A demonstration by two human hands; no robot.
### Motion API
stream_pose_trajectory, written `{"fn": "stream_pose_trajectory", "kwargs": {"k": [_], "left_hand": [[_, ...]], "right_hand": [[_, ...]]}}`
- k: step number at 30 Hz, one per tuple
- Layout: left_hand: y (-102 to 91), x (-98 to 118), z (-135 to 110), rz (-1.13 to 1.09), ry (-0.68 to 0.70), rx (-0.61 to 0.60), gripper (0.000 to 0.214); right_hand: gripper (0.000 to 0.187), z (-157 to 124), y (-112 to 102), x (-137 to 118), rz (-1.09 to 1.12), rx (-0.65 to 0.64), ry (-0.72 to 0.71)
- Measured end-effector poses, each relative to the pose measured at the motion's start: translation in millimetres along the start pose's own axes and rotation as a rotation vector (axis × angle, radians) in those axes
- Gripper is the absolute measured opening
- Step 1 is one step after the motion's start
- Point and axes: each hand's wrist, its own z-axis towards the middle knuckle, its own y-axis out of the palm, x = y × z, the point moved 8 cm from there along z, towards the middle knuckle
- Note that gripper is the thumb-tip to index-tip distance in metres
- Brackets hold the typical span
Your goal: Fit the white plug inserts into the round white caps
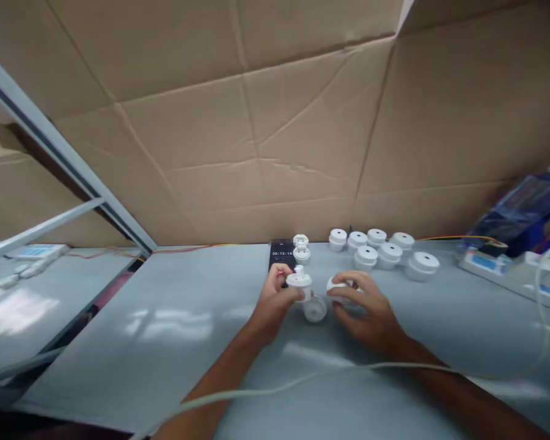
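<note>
My left hand (277,298) grips a white round plastic part (299,280) by its sides, with a small raised stem on top. To its right, my right hand (360,302) has its fingers curled round a white rounded plastic cap (332,285), partly covered by the fingers. Between the hands, a white plastic disc (315,309) rests on the table. Just behind my left hand stands another white part (301,250), made of stacked pieces, beside a dark phone (279,252) that shows a timer.
Several white round housings (388,252) stand grouped at the back right. A pale cable (311,377) crosses in front of my forearms. Power strips (508,269) and a blue bin (522,208) are at the right. A cardboard wall (256,122) closes the back; a metal frame (73,146) rises at the left.
</note>
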Motion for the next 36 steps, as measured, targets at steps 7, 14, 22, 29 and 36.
{"fn": "stream_pose_trajectory", "kwargs": {"k": [7, 14, 22, 29, 36], "left_hand": [[4.1, 7, 0, 0.668, 0.318, 0.011, 0.027], [14.7, 9, 20, 1.273, 0.449, 0.066, 0.022], [29.8, 11, 50, 1.494, 0.482, 0.033, 0.017], [48.5, 2, 60, 1.625, 0.483, -0.06, 0.018], [71.1, -1, 74, 1.777, 0.549, -0.164, 0.022]], "right_hand": [[0.036, -7, 15, 32, -0.034, -0.163, 0.202], [0.037, -15, 31, 41, -0.029, -0.272, 0.246], [0.047, -17, 34, 42, -0.066, -0.29, 0.237], [0.039, -17, 35, 49, -0.092, -0.308, 0.281], [0.029, -14, 32, 57, -0.132, -0.318, 0.286]]}}
